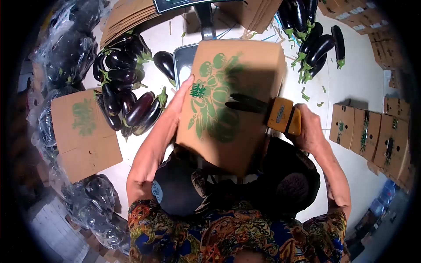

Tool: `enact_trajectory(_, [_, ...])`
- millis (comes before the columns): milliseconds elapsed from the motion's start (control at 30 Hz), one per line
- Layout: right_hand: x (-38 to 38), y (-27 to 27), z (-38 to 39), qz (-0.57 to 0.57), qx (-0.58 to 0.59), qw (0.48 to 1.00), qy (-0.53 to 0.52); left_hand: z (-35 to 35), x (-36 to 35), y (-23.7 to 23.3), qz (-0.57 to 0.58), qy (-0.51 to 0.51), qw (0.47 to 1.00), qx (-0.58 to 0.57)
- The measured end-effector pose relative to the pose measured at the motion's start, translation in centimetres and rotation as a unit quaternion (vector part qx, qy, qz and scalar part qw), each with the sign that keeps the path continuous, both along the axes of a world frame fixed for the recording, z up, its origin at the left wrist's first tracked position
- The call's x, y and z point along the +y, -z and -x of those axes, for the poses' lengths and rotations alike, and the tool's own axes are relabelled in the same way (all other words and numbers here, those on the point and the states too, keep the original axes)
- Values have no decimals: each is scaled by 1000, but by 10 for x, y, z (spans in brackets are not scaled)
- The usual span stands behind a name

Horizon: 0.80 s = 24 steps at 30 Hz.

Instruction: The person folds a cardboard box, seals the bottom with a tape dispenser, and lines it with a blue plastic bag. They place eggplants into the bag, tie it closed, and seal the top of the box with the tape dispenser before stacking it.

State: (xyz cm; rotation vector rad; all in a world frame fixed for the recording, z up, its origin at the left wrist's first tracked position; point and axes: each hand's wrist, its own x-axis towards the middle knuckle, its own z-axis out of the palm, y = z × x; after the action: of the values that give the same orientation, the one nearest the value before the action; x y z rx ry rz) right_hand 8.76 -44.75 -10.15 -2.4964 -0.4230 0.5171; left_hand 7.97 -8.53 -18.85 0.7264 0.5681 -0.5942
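A cardboard box [208,118] printed with green vegetable pictures sits in front of me, over my knees, overlapping the platform of a scale. My left hand [180,94] grips its left side, with fingertips at the upper left edge. In my right hand [310,127], at the box's right side, is a yellow tool [280,115] with a label on its body. Two long dark prong-like shapes reach from it across the box top; I cannot tell what kind of tool it is. My right fingers are wrapped around its far end and partly hidden.
Eggplants [125,65] lie piled on the floor at the left, and more eggplants [318,48] at upper right. A flattened carton [85,136] and plastic-wrapped bags [70,57] are on the left. Closed boxes [364,131] line the right. A scale pole [205,22] stands ahead.
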Motion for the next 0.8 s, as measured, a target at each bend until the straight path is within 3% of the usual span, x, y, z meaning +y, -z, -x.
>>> enact_trajectory(67, [29,-56,-9,41,-69,996,-48,2,-15,24,18,-30,999,22])
enact_trajectory(133, [52,-66,-12,54,-92,991,-84,0,-7,34,-61,9,998,3])
enact_trajectory(233, [96,-67,-28,52,-126,978,-160,1,19,31,-286,84,948,-111])
enact_trajectory(300, [128,-42,-31,-55,-227,954,-188,2,25,7,-274,2,952,-134])
enact_trajectory(333, [142,-39,-32,-121,-249,939,-202,4,3,-64,-212,16,971,-113])
enact_trajectory(367, [154,-41,-35,-181,-273,919,-218,3,2,-81,-301,43,943,-137])
enact_trajectory(400, [161,-45,-38,-220,-322,889,-239,1,4,-85,-294,39,948,-113])
enact_trajectory(433, [172,-55,-42,-100,-218,938,-251,-1,10,-86,-287,36,953,-89])
enact_trajectory(500, [181,-60,-43,-50,-241,926,-286,5,28,-57,-406,80,883,-222])
enact_trajectory(533, [186,-59,-40,-23,-247,928,-277,1,43,-41,-444,141,858,-216])
enact_trajectory(633, [188,-64,-37,27,-243,932,-266,1,46,-44,-554,198,772,-241])
enact_trajectory(700, [175,-67,-32,21,-199,940,-275,1,43,-46,-540,165,787,-248])
enact_trajectory(800, [139,-66,-25,-237,-290,890,-259,2,27,-75,-546,138,773,-291])
